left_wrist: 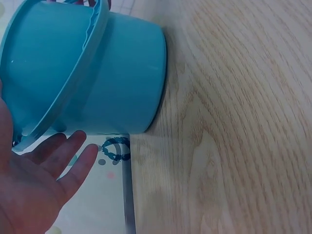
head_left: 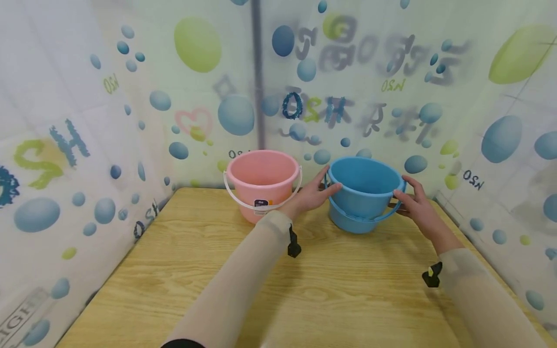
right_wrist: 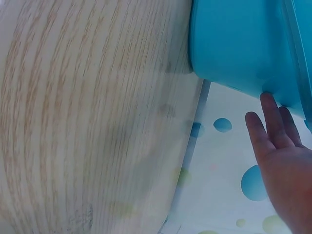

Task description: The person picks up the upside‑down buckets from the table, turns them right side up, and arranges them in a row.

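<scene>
A blue bucket (head_left: 364,193) stands upright toward the back right of the wooden table, its handle hanging down in front. At its left side is my left hand (head_left: 311,194), thumb toward the front of the rim and the other fingers fairly straight along the wall. My right hand (head_left: 417,208) is at the opposite side, the thumb near the rim. In the left wrist view, relaxed fingers (left_wrist: 73,165) lie close to the bucket wall. The right wrist view shows extended fingers (right_wrist: 273,122) with tips right at the blue wall.
To the left stands a pink bucket (head_left: 264,171) with a white handle and a dark label; my left forearm passes before it. The wooden table (head_left: 348,290) reaches back to a curtain (head_left: 196,96) printed with blue and green dots, which also hangs along both sides.
</scene>
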`<state>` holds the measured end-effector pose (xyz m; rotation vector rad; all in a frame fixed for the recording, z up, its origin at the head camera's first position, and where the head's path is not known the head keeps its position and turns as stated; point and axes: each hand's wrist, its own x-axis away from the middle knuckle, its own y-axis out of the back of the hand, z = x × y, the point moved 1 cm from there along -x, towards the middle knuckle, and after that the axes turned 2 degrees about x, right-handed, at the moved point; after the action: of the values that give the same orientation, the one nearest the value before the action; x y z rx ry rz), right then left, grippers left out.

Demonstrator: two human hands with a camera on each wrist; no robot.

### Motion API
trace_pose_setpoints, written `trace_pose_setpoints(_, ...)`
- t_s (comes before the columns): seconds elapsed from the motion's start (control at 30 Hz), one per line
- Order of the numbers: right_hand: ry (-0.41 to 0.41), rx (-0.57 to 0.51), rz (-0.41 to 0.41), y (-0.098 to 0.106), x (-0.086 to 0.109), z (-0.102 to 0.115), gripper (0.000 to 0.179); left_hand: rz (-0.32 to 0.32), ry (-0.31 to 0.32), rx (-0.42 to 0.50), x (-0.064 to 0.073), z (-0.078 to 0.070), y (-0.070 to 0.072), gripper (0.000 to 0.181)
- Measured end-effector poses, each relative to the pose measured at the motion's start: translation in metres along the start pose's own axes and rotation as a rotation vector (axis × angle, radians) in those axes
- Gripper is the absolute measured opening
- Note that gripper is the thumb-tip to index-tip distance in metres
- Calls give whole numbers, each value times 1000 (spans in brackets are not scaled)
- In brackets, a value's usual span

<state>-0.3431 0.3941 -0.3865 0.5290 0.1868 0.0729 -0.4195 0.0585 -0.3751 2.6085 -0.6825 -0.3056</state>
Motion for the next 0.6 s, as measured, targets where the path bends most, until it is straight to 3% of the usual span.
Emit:
trace_pose_setpoints(0.4, -8, -22, -14, -6, -7, 0, 82, 16, -11, -36, -3, 3, 3, 94)
trace_pose_setpoints(0.6, -17, -20, -70, -6, 1, -1, 87, 6, 5, -58, 5, 1, 1, 97)
